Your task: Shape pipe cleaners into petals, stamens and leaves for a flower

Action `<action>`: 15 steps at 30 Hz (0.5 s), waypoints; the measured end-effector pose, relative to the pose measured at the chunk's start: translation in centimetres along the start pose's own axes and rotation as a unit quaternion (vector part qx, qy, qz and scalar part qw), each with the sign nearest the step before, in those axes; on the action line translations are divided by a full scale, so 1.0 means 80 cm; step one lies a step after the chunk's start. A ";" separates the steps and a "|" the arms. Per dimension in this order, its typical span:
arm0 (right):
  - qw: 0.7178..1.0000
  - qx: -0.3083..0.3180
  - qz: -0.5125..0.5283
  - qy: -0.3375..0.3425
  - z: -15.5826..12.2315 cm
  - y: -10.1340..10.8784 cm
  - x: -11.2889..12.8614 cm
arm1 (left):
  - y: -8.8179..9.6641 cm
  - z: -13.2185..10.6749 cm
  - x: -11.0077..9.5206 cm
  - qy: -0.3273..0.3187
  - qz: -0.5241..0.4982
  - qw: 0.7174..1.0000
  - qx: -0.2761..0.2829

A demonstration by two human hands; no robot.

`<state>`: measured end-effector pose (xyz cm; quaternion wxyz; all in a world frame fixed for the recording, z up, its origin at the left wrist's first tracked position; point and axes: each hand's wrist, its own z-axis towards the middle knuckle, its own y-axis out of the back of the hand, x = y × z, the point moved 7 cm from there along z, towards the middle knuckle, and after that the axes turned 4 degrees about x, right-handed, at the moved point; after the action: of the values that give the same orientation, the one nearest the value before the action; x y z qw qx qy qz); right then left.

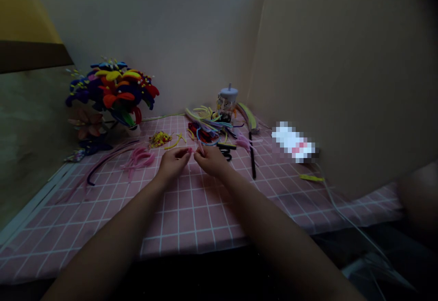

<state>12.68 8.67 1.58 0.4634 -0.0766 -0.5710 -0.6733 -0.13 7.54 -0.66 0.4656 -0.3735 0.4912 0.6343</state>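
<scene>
Bare left hand (173,163), bare right hand (212,160); bare forearms (132,219), tapered.

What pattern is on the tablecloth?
The tablecloth is pink with white grid lines, shown in the head view.

Held pink strip (201,147): matt. Flowers (118,86): velvety, matt. Tablecloth (186,221): matt cloth. Cup (226,105): smooth, clear plastic.

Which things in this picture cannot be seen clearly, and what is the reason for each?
All in the head view:
Pink material in the left hand and right hand: small, partly covered by those hands.
Bright object: surface hidden by pixel blocks.
Cup: dark marks too small and dim to identify.
Brownish shape: blurred, cut off by the right edge.
</scene>
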 end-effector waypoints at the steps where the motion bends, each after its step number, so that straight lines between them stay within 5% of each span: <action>1: 1.000 0.001 0.007 -0.010 0.001 -0.001 -0.003 | 0.001 0.001 0.006 0.033 -0.053 0.998 -0.005; 7: 0.999 0.016 0.045 -0.015 0.003 -0.009 -0.007 | 0.003 0.002 0.020 0.114 -0.208 0.971 -0.031; 15: 0.999 0.053 0.004 0.010 -0.001 -0.011 0.003 | -0.001 0.000 0.005 0.022 -0.079 0.997 -0.012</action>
<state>11.96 8.38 1.05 0.4755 -0.0476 -0.6009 -0.6408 -0.19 7.64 -1.08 0.4987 -0.4310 0.4627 0.5928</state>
